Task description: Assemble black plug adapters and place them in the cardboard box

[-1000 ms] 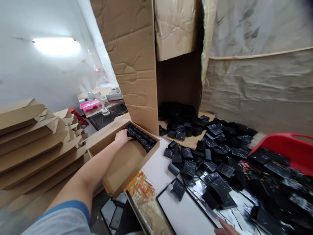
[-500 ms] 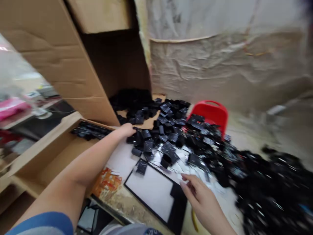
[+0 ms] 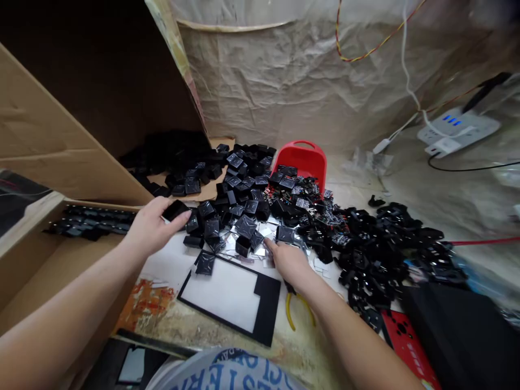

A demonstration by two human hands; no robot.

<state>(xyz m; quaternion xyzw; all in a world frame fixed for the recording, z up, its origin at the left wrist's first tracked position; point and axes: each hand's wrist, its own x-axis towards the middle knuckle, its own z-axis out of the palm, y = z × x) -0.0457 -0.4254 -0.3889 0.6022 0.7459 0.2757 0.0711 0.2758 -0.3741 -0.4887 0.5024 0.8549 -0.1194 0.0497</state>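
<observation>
The left hand [image 3: 151,226] holds a black housing [image 3: 174,210] between thumb and fingers, an opposed grip that probably steadies its boxy walls; the right hand [image 3: 290,264] points a finger toward shiny, flat plates [image 3: 265,229], and whether it grips anything cannot be told; beyond the left grip lie glossy black parts [image 3: 249,207], loosely heaped, apparently for easy reach; left of it stands a cardboard box [image 3: 60,265]; nearer the wearer lies a thin black frame [image 3: 268,306].

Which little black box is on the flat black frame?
The black box at the far left corner of the frame; only it overlaps the white middle.
</observation>
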